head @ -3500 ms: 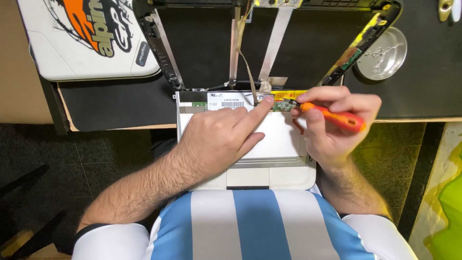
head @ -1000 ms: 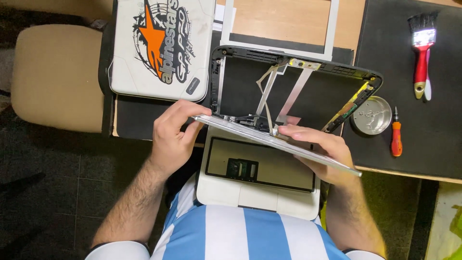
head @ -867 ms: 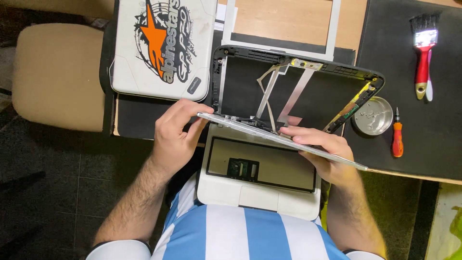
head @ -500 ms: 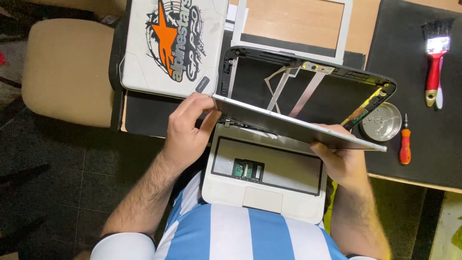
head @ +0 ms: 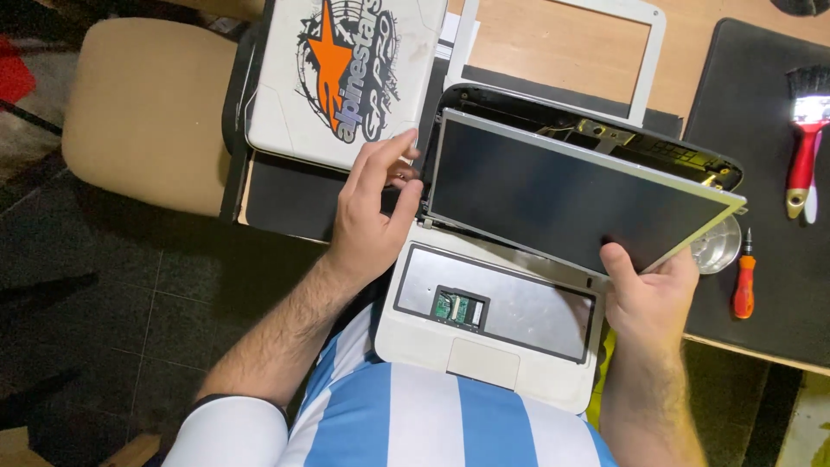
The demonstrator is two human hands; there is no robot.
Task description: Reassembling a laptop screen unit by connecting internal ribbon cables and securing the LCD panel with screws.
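Observation:
A loose flat screen panel (head: 562,190) is tilted up over the open white laptop base (head: 484,359), its dark face toward me. My right hand (head: 648,294) grips the panel's lower right corner, thumb on the face. My left hand (head: 372,212) is beside the panel's left edge with fingers spread; only the thumb touches that edge. The base has no keyboard, showing a grey metal plate (head: 519,307) with a small green board. Behind the panel lies the black lid shell (head: 605,130), mostly hidden.
A white lid with an orange star sticker (head: 346,78) lies at the back left, a white bezel frame (head: 644,52) on the wooden desk. On the black mat (head: 761,173) at right are an orange screwdriver (head: 743,277), a red-handled brush (head: 804,147) and a metal bowl (head: 722,251). A beige chair (head: 147,112) stands left.
The screwdriver left my right hand and lies on the mat. Both hands lifted the panel and turned it from nearly edge-on to dark face toward me; my left fingers have spread off it.

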